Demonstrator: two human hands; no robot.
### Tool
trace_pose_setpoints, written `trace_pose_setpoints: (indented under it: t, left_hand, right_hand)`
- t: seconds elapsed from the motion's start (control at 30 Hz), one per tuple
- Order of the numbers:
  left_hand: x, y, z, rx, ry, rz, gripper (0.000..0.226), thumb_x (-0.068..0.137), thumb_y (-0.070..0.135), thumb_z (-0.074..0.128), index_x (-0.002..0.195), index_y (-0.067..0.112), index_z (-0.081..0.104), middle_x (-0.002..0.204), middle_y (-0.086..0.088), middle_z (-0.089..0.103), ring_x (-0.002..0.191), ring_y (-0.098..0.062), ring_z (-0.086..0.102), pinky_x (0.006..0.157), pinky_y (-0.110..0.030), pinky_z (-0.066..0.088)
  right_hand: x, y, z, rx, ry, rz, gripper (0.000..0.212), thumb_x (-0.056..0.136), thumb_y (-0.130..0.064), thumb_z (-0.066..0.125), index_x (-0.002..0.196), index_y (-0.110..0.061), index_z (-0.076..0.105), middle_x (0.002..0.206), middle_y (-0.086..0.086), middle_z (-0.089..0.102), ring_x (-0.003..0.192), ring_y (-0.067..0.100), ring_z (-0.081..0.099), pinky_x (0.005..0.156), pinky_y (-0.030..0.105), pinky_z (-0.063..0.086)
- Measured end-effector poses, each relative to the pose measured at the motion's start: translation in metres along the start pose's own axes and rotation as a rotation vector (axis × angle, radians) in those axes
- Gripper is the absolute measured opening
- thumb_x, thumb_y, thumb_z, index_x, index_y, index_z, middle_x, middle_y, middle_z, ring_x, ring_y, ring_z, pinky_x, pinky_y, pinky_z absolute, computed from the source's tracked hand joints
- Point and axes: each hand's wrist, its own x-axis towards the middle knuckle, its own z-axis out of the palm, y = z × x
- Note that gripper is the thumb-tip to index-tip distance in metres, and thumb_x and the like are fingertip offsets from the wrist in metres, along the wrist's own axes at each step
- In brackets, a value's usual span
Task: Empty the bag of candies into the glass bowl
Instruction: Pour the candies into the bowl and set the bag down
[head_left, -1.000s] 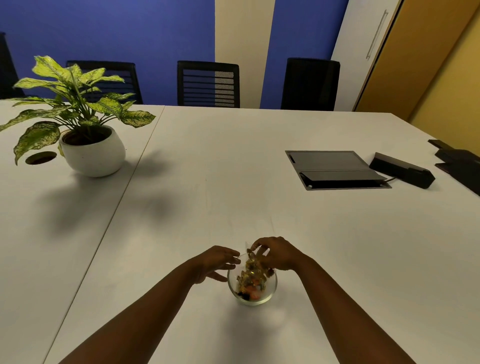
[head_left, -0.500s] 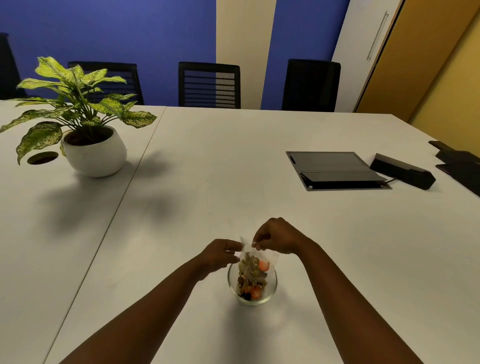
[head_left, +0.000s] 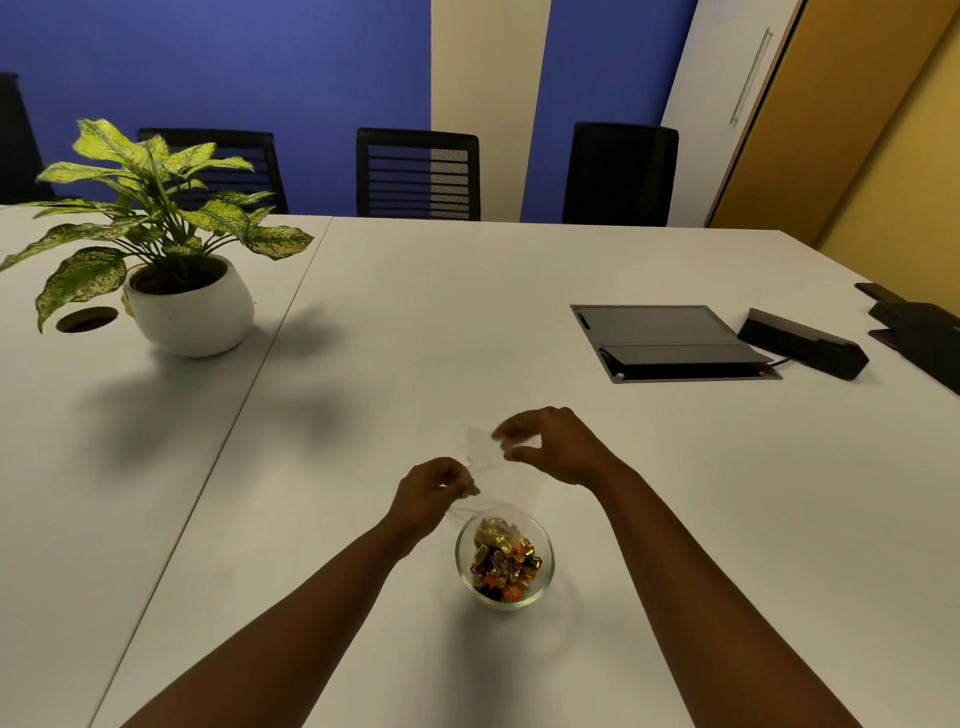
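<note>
I look across a wide white tabletop (head_left: 519, 291) with a seam running down its left part. At far left stands a leafy green speckled plant in a round white ceramic pot (head_left: 189, 312), beside a round cable hole (head_left: 87, 319). To my right a dark grey flip-lid cable box (head_left: 670, 343) is set into the surface, a black rectangular device (head_left: 802, 343) just beside it. Three black office chairs (head_left: 418, 174) line the far edge, before a blue and cream wall (head_left: 260, 62).

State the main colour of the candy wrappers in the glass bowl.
Mostly gold foil candies, a few orange; head view.
</note>
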Motion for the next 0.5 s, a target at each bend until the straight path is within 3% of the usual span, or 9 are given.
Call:
trace_pose_setpoints:
  t: [0.1, 0.17, 0.3, 0.4, 0.5]
  left_hand:
    - [-0.003, -0.007, -0.012, -0.133, 0.117, -0.029, 0.019, 0.09, 0.013, 0.053, 0.072, 0.019, 0.056, 0.074, -0.001, 0.068, 0.07, -0.012, 0.066, 0.061, -0.023, 0.044]
    - [-0.005, -0.015, -0.023, -0.221, 0.216, -0.069, 0.02, 0.091, 0.012, 0.051, 0.072, 0.018, 0.054, 0.073, -0.004, 0.065, 0.067, -0.017, 0.065, 0.061, -0.025, 0.044]
    - [-0.006, -0.034, -0.042, -0.253, 0.323, -0.25, 0.023, 0.091, 0.008, 0.048, 0.069, 0.015, 0.052, 0.073, -0.007, 0.063, 0.064, -0.022, 0.062, 0.056, -0.026, 0.045]
    - [-0.009, -0.049, -0.048, -0.243, 0.318, -0.369, 0.023, 0.09, 0.004, 0.048, 0.069, 0.012, 0.052, 0.072, -0.008, 0.062, 0.062, -0.024, 0.061, 0.054, -0.028, 0.046]
    - [-0.015, -0.062, -0.048, -0.169, 0.342, -0.429, 0.022, 0.088, 0.003, 0.047, 0.068, 0.01, 0.052, 0.068, -0.009, 0.06, 0.056, -0.023, 0.058, 0.048, -0.025, 0.047]
  right_hand:
    - [0.0, 0.006, 0.007, 0.054, 0.134, 0.104, 0.051, 0.081, -0.031, 0.069, 0.128, -0.021, 0.055, 0.127, 0.005, 0.062, 0.117, 0.02, 0.056, 0.097, 0.03, 0.043]
    - [0.0, 0.017, 0.013, 0.068, 0.161, 0.211, 0.05, 0.084, -0.031, 0.066, 0.13, -0.018, 0.052, 0.128, 0.008, 0.061, 0.116, 0.023, 0.056, 0.095, 0.03, 0.043]
    - [-0.006, 0.038, 0.029, 0.002, -0.066, 0.448, 0.041, 0.087, -0.028, 0.061, 0.125, -0.013, 0.057, 0.13, 0.012, 0.06, 0.12, 0.025, 0.055, 0.099, 0.029, 0.042]
    - [-0.014, 0.047, 0.041, 0.009, -0.114, 0.548, 0.039, 0.088, -0.026, 0.059, 0.124, -0.009, 0.059, 0.136, 0.012, 0.056, 0.125, 0.025, 0.051, 0.103, 0.031, 0.041]
    - [-0.021, 0.048, 0.051, -0.005, -0.173, 0.578, 0.04, 0.092, -0.027, 0.052, 0.127, -0.007, 0.055, 0.14, 0.012, 0.051, 0.113, 0.021, 0.052, 0.085, 0.026, 0.048]
